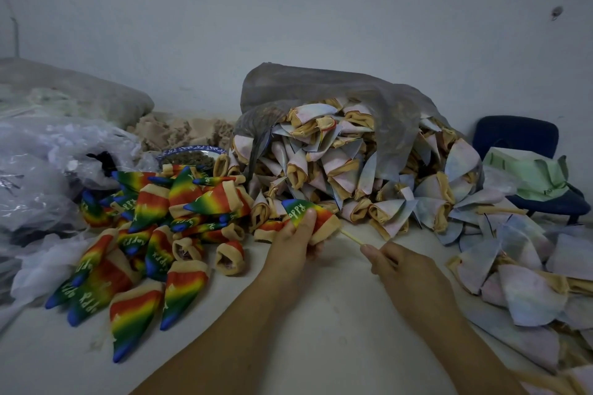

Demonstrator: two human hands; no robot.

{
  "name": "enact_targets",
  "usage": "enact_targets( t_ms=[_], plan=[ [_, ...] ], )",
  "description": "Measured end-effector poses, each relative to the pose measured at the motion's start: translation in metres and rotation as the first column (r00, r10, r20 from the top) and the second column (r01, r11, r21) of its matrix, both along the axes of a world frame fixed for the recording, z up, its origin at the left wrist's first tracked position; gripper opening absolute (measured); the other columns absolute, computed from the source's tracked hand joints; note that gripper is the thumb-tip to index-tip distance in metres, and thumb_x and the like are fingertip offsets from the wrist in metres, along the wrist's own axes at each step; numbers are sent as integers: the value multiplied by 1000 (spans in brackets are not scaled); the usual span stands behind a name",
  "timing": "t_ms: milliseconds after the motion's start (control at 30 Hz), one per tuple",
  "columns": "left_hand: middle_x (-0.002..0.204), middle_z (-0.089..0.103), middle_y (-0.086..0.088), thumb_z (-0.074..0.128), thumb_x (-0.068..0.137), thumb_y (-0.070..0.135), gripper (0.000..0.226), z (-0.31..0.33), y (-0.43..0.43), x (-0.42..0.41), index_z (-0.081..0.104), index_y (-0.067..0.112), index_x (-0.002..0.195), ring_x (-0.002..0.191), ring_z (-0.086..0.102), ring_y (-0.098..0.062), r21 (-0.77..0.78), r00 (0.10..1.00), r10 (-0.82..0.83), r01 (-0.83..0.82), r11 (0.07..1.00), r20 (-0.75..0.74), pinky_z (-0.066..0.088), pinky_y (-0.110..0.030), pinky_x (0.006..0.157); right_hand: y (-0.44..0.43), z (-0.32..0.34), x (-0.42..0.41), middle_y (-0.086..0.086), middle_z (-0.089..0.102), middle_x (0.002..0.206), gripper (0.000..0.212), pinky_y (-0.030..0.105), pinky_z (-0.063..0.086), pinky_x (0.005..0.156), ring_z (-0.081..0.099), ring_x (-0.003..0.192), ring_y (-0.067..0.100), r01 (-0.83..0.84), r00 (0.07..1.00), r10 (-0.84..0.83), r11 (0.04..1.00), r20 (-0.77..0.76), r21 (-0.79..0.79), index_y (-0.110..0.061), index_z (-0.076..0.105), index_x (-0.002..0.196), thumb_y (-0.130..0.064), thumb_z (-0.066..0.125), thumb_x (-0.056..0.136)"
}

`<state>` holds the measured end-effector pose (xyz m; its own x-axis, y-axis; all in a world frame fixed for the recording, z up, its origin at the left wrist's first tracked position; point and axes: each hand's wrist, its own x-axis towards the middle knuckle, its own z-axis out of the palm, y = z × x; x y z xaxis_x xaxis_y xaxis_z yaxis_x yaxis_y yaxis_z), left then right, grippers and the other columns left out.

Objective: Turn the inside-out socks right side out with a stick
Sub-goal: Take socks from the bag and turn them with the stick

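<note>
Inside-out socks (322, 160) spill from the grey bag (321, 85).

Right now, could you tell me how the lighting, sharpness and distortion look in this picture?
Head view: dim, bluish light, soft shadows, no harsh glare; wide-angle bowing toward the edges; the rainbow sock in the left hand reads sharp, the stick and right hand slightly soft.

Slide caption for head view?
Left hand grips a rainbow sock; right hand pinches the stick reaching its cuff.
</note>
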<state>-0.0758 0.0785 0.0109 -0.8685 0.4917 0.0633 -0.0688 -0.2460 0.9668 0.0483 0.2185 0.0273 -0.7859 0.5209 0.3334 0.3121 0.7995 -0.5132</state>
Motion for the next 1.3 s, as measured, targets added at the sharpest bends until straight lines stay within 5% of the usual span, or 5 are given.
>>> enact_targets(
  t_ms=[233,467,900,1100,1300],
  plan=[
    [97,73,-7,63,89,20,12,7,-3,-6,72,15,92,75,64,-7,356,961,-98,-1,935,259,48,-17,60,2,0,1,-7,65,70,59,32,50,68,59,68,8,-3,1000,3,999,-5,-52,-24,60,72,-72,28,78],
    [82,64,-4,57,95,6,13,4,0,-3,66,12,101,68,55,-10,103,969,-92,70,992,228,45,-23,64,6,0,1,-3,61,65,66,32,47,62,57,63,11,31,999,-30,999,-42,18,-22,58,69,-77,22,71],
    [60,47,-5,57,77,4,7,8,-4,-8,60,0,82,44,38,-7,476,906,-261,77,876,332,33,-18,39,-12,1,-3,-5,51,55,59,27,37,53,50,55,7,-50,999,51,996,-6,77,-26,47,63,-79,26,73],
    [50,50,-4,33,96,5,49,5,3,-10,60,15,56,42,39,-15,167,984,77,-105,980,161,30,-27,41,-39,7,-3,-3,43,49,69,25,29,46,41,47,9,16,1000,-17,992,8,127,-23,40,59,-84,8,64],
    [39,45,0,33,99,9,31,7,5,-18,46,8,71,38,39,-13,-66,964,196,-187,980,178,34,-29,48,-47,8,-5,-4,42,48,70,25,31,46,39,46,9,41,999,-44,994,24,100,-21,41,59,-83,8,64]
  ],
)
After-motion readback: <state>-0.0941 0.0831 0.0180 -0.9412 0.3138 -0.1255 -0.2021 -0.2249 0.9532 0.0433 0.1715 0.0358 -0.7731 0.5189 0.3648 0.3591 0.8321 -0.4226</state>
